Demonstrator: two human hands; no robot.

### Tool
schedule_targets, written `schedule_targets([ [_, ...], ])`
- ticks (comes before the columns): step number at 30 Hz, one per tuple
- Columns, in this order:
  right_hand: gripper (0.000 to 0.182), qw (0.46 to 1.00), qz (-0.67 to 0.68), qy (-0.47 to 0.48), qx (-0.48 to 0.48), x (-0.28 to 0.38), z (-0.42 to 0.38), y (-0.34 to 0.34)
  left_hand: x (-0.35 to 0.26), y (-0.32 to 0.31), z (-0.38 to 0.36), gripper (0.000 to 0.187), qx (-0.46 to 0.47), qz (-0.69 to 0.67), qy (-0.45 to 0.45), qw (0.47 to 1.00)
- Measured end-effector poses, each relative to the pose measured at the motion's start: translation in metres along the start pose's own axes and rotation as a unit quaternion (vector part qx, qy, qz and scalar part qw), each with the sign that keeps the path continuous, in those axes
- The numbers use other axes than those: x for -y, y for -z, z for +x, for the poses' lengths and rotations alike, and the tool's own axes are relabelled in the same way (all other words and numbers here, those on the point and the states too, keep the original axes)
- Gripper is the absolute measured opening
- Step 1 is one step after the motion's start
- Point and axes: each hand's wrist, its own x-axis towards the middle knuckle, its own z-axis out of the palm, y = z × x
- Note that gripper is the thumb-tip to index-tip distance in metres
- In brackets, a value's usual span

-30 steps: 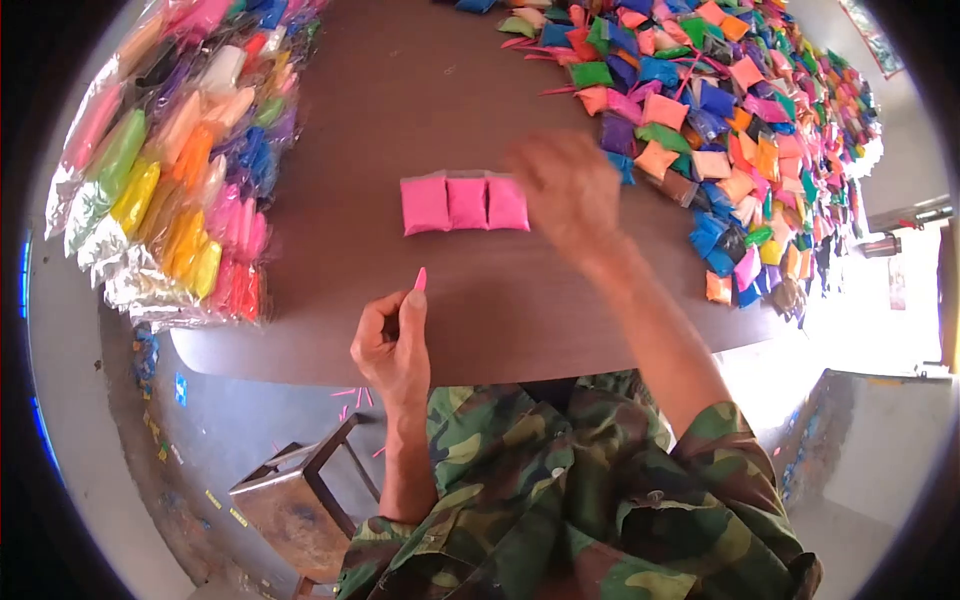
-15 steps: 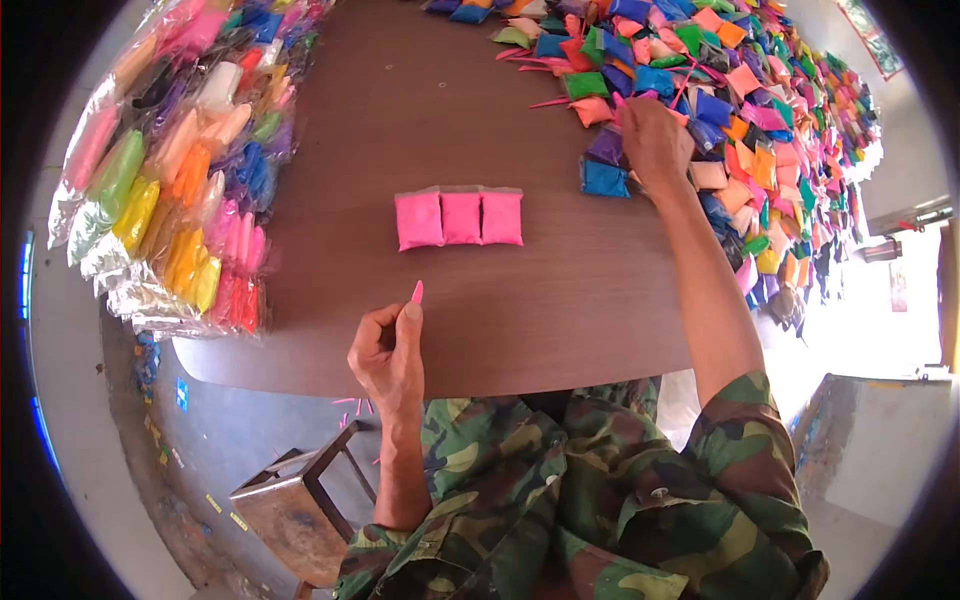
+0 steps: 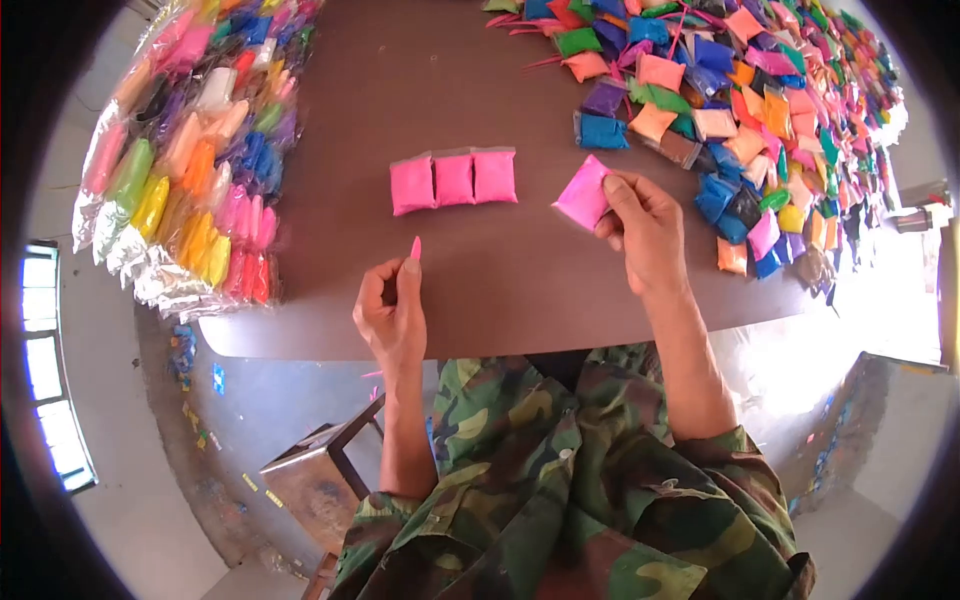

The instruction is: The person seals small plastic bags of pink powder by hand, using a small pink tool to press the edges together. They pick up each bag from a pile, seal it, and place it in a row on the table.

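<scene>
My left hand (image 3: 392,310) is closed in a pinch on a small pink pointed piece (image 3: 416,248), which sticks up above the thumb. Between the thumb and fingers of my right hand (image 3: 645,220) is a pink packet (image 3: 583,192), raised over the right part of the brown table (image 3: 500,290). Three more pink packets lie side by side in a row on the table: a left one (image 3: 412,186), a middle one (image 3: 455,179) and a right one (image 3: 495,176). Both hands are apart from that row.
Clear bags of long coloured pieces (image 3: 185,150) cover the table's left side. A big heap of small coloured packets (image 3: 745,110) fills the right side, with a blue packet (image 3: 601,131) at its near edge. A stool (image 3: 325,480) stands on the floor below the table.
My right hand has come back from the heap toward me and now holds a pink packet. My left hand keeps its pinch on the pink piece. The whole view has shifted slightly.
</scene>
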Motion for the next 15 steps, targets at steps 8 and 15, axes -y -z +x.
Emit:
schedule_targets([
  [8, 0.026, 0.990, 0.092, -0.092, 0.057, -0.024, -0.047, 0.001, -0.020, -0.031, -0.035, 0.019, 0.060, 0.005, -0.092, 0.994],
  [15, 0.035, 0.968, 0.200, -0.120, 0.089, -0.027, -0.081, -0.005, -0.054, -0.047, -0.068, 0.025, 0.218, -0.263, 0.237, 0.910],
])
